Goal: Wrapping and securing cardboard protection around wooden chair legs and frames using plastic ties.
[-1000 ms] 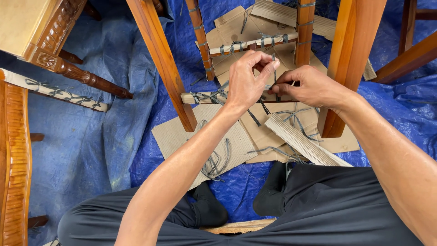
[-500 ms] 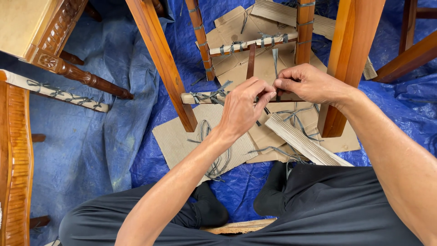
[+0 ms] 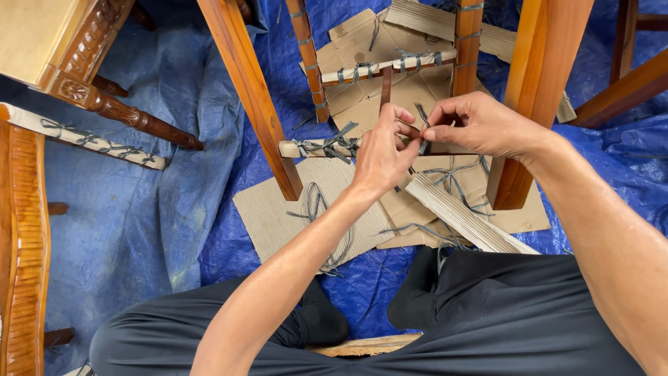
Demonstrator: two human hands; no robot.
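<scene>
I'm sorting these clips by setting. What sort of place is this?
Probably a furniture workshop or packing area. Wooden chair legs stand on a blue tarp, rungs are wrapped in cardboard tied with grey strapping, and loose cardboard sheets lie around.

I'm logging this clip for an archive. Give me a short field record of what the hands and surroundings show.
Left hand: pinching grey strap at the chair rung
Right hand: pinching the same strap
Rung: partly wrapped in cardboard, tied with grey straps
Floor: blue tarp, loose cardboard sheets
Nearby: carved chair leg
Posture: seated, dark trousers
</scene>
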